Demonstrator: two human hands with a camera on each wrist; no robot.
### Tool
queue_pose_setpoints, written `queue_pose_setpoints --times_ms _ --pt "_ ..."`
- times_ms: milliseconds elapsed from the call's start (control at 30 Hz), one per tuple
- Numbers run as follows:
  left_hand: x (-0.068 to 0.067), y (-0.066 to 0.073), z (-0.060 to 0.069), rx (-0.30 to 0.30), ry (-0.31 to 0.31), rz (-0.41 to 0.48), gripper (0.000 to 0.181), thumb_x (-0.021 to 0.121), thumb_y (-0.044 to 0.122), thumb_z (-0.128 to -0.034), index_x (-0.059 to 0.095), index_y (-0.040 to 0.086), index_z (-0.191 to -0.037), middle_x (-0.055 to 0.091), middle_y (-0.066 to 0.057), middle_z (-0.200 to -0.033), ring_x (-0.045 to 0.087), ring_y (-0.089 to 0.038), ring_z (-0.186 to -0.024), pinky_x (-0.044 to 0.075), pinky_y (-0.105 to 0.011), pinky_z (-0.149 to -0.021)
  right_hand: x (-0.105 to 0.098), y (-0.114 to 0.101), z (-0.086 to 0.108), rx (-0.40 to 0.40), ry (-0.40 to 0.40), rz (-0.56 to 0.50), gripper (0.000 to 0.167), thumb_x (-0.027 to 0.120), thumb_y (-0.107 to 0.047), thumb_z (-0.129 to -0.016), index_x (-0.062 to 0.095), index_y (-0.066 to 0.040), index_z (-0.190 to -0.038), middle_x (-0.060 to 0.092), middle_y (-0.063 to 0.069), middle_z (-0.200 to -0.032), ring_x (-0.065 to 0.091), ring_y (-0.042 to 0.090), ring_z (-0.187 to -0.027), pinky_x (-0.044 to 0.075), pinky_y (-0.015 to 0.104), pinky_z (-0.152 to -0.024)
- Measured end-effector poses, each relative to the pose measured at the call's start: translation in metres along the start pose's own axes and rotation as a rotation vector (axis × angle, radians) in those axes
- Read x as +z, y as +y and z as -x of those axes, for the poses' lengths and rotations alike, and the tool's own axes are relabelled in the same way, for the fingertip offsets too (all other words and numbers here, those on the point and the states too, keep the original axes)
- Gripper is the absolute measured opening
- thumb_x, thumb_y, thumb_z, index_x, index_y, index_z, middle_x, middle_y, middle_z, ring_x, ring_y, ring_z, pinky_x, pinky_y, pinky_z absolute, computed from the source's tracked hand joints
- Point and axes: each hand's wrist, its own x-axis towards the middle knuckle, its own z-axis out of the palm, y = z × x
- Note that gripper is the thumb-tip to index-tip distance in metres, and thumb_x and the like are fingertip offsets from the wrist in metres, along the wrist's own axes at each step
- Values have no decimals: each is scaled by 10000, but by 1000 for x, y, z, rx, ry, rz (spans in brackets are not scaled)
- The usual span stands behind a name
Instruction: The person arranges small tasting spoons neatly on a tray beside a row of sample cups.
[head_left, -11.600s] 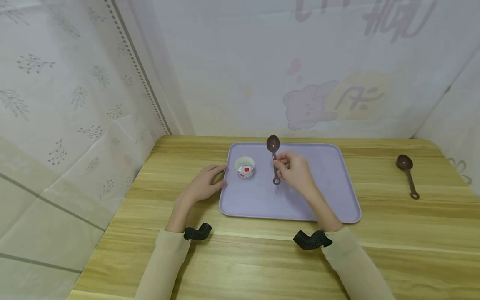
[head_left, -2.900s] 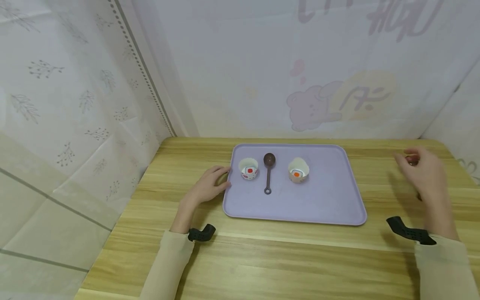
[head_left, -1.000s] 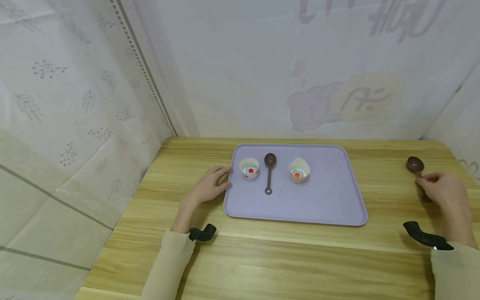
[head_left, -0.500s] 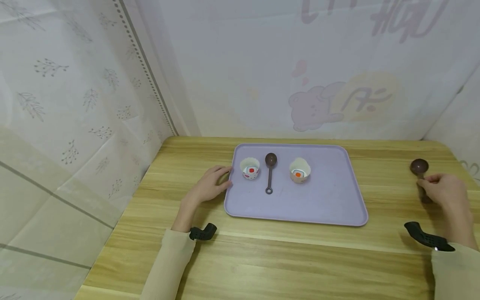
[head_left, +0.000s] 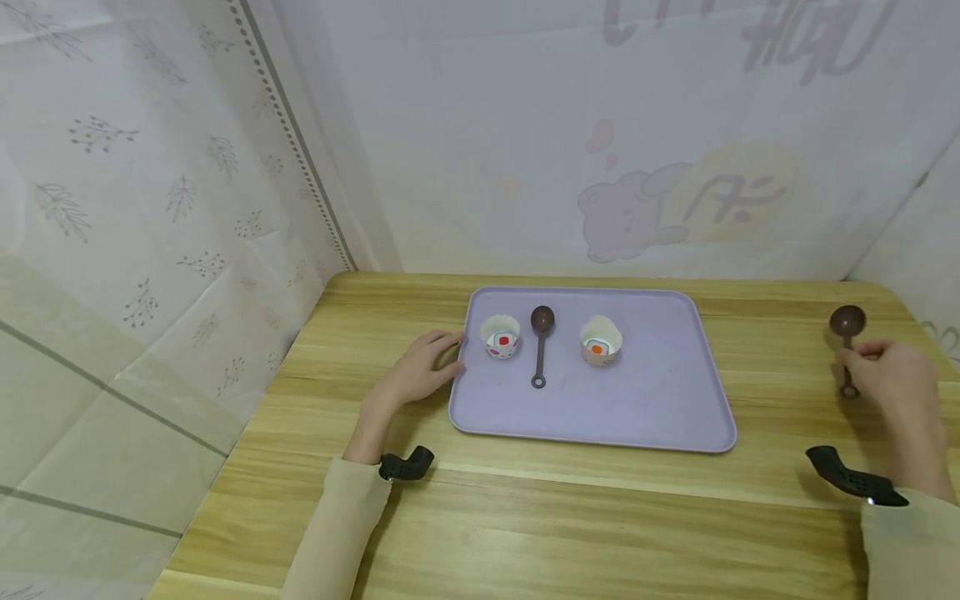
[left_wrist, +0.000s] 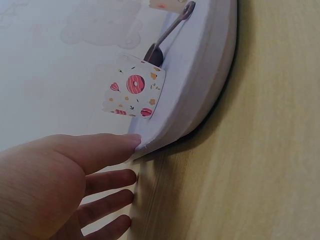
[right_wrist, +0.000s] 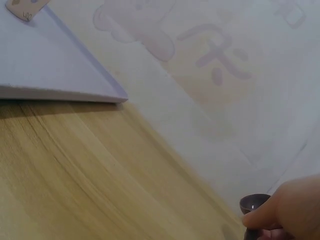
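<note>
At the table's right side my right hand pinches the handle of a brown measuring spoon, its bowl pointing away from me. In the right wrist view the same spoon shows at the lower right corner, partly behind the thumb. My left hand rests with relaxed fingers against the left edge of the lilac tray. On the tray lies a second brown measuring spoon, between a white patterned paper cup on its left and a peach paper cup on its right. Each cup has a small printed piece inside.
The wooden table runs up to a pale printed cloth at the back. Another patterned cloth hangs on the left. The tray has a low raised rim.
Long ago the right hand held a spoon over the tray; that spoon now lies there and a peach cup stands beside it. Lately the right hand took the other spoon and lifted it slightly.
</note>
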Motion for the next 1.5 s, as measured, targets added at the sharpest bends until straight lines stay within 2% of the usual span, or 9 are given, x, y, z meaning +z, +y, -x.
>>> queue_pose_setpoints --times_ms 133,333,600,1000,1100,1500 --pt "0 0 0 -2 1 -1 541 636 224 -1004 489 21 -1483 507 -206 -1456 431 -399 -1369 329 -533 -1160 -1 -7 1 -32 52 -1 380 518 -207 -1011 571 162 -1081 636 301 -872 565 212 -624 417 271 -497" --pt "0 -1 0 -2 0 -4 540 637 228 -1004 491 29 -1484 509 -202 -1456 433 -397 -1368 331 -533 -1159 2 -17 4 -72 91 -6 344 533 -172 -1006 587 166 -1041 640 292 -830 528 126 -571 403 217 -433" --pt "1 -2 -1 0 0 -2 538 636 228 -1005 492 30 -1484 510 -201 -1454 434 -396 -1368 332 -532 -1158 6 -31 9 -133 115 -6 332 550 -160 -1012 592 169 -1031 636 307 -850 544 170 -586 421 240 -426" --pt "0 0 0 -7 -4 3 542 635 226 -1006 485 31 -1489 506 -197 -1459 427 -393 -1375 329 -531 -1161 4 -55 16 -247 90 -40 448 511 -278 -1044 596 154 -1125 641 263 -894 567 210 -657 420 262 -467" --pt "0 0 -1 -5 -3 3 542 636 227 -1005 488 30 -1487 509 -196 -1457 430 -391 -1373 332 -529 -1160 6 -62 18 -265 109 -49 447 522 -282 -1041 607 150 -1117 643 262 -893 567 216 -662 412 252 -469" --pt "0 0 0 0 2 2 537 637 214 -1004 490 18 -1481 511 -205 -1448 437 -396 -1364 335 -531 -1157 15 -84 19 -308 112 -80 419 545 -277 -1029 631 124 -1111 660 237 -890 565 143 -635 424 271 -470"
